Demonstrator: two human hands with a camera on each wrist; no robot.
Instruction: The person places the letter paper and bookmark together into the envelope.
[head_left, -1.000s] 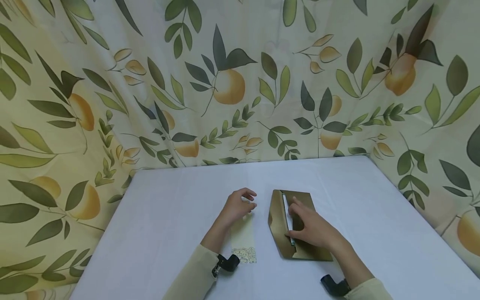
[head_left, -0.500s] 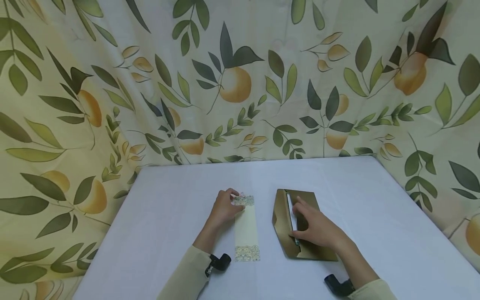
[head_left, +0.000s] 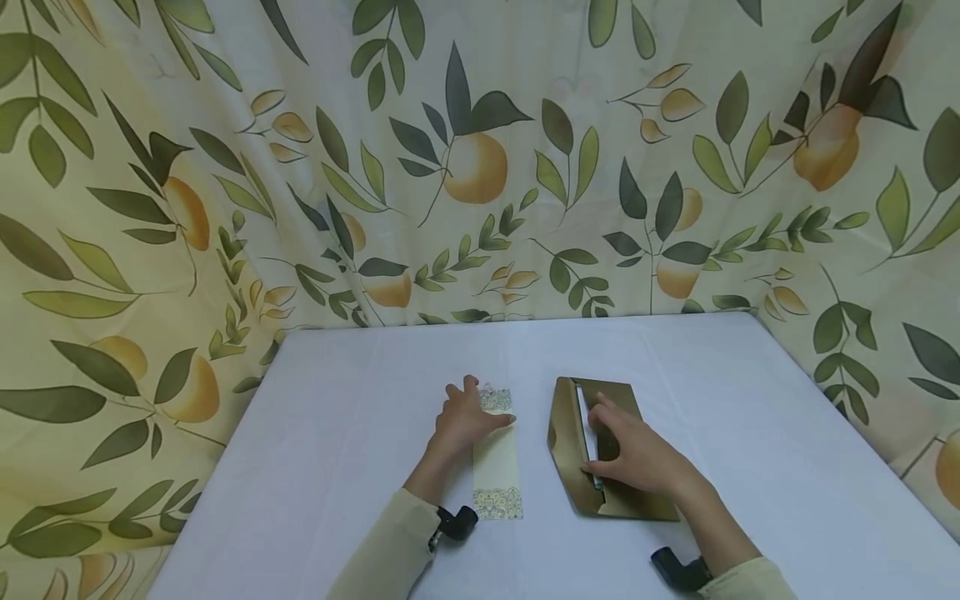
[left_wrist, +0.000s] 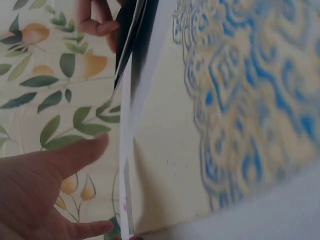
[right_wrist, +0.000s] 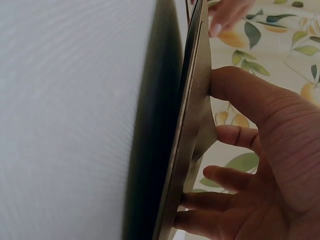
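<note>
A long cream card (head_left: 495, 467) with a lacy pattern at both ends lies on the table. My left hand (head_left: 460, 422) is over its far end, fingers spread and thumb reaching across. Up close in the left wrist view, the thumb (left_wrist: 82, 156) is straight and nothing is pinched. To the right lies a gold-brown envelope (head_left: 564, 454), flap side to the left, with a white edge of paper (head_left: 588, 421) at its mouth. My right hand (head_left: 637, 454) rests on the envelope, thumb and forefinger apart along the mouth. In the right wrist view its fingertips touch the envelope's side (right_wrist: 192, 110).
The table (head_left: 360, 433) has a white cover. A curtain (head_left: 480, 208) printed with fruit and leaves hangs behind it and along both sides. Black wrist cameras sit on both wrists.
My left hand first drew back left, its fingertips at the card's far end, then shifted right over the card with its fingers spread. The right hand stays on the envelope. The view turned slightly.
</note>
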